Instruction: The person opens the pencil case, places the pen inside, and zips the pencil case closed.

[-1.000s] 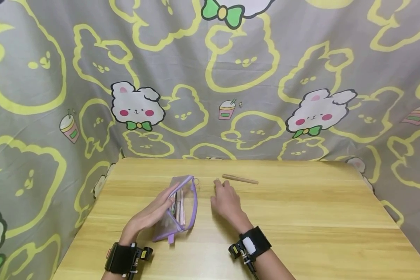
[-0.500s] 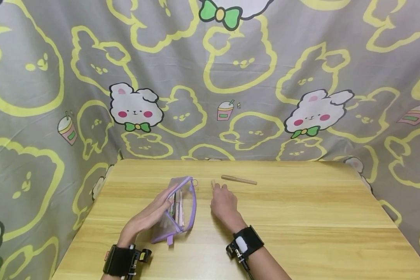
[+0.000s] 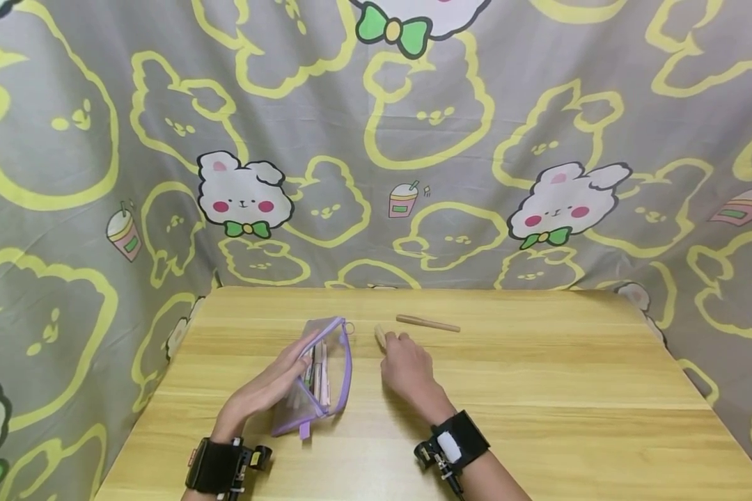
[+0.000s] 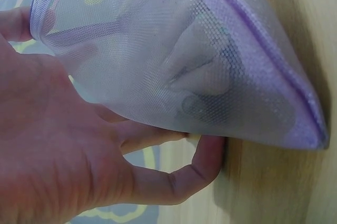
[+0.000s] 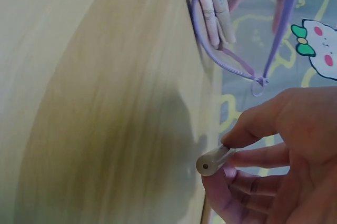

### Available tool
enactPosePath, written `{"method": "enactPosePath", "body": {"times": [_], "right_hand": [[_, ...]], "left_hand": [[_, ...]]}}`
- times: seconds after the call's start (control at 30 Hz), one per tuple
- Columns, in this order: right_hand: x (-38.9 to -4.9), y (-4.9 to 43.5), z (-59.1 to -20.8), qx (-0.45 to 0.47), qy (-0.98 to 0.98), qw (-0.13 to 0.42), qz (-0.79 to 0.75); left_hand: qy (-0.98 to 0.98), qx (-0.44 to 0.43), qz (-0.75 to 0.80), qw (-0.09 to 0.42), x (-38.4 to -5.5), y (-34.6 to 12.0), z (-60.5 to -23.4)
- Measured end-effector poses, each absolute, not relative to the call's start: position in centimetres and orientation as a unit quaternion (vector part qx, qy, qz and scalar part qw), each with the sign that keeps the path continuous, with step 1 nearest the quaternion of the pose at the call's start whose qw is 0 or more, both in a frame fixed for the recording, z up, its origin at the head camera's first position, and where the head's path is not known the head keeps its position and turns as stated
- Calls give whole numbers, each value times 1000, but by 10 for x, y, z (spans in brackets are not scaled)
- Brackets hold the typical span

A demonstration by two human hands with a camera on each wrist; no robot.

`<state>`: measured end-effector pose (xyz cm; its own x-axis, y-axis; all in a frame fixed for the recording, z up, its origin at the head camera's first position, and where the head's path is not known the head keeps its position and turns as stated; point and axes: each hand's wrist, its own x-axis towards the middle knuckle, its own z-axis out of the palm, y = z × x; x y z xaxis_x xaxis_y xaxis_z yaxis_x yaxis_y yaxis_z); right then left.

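Observation:
A purple-trimmed mesh pencil case point(image 3: 349, 376) stands unzipped on the table, with several pens point(image 3: 319, 376) inside. My left hand point(image 3: 276, 372) holds its left side. In the left wrist view the thumb is at the purple rim, and other fingers point(image 4: 174, 182) bend against the outside of the mesh. To the right of the case, my right hand point(image 3: 409, 365) pinches a beige pen point(image 5: 211, 163) between thumb and fingers; the pen's round end shows in the right wrist view. Beyond that hand lies another brown-beige pen point(image 3: 427, 323), flat on the table and untouched.
The wooden table point(image 3: 570, 390) extends to both sides of the hands. A grey cartoon-print curtain point(image 3: 351, 125) hangs at its back edge and along the sides. A small zip-pull ring point(image 3: 349, 327) hangs at the case's far corner.
The pen in my right hand now shows more plainly above the fingers, and that hand has shifted slightly. The left hand and the pencil case have stayed in place.

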<state>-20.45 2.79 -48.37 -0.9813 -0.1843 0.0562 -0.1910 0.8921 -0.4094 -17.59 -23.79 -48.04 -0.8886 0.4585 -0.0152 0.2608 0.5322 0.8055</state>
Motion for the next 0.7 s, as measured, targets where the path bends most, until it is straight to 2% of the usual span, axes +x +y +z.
{"method": "enactPosePath", "body": {"times": [0.27, 0.7], "right_hand": [[-199, 46, -484, 133, -953, 36, 269], [-190, 62, -492, 157, -951, 58, 258]], "left_hand": [[871, 206, 429, 121, -175, -239, -477], [874, 200, 424, 127, -174, -237, -478]]}}
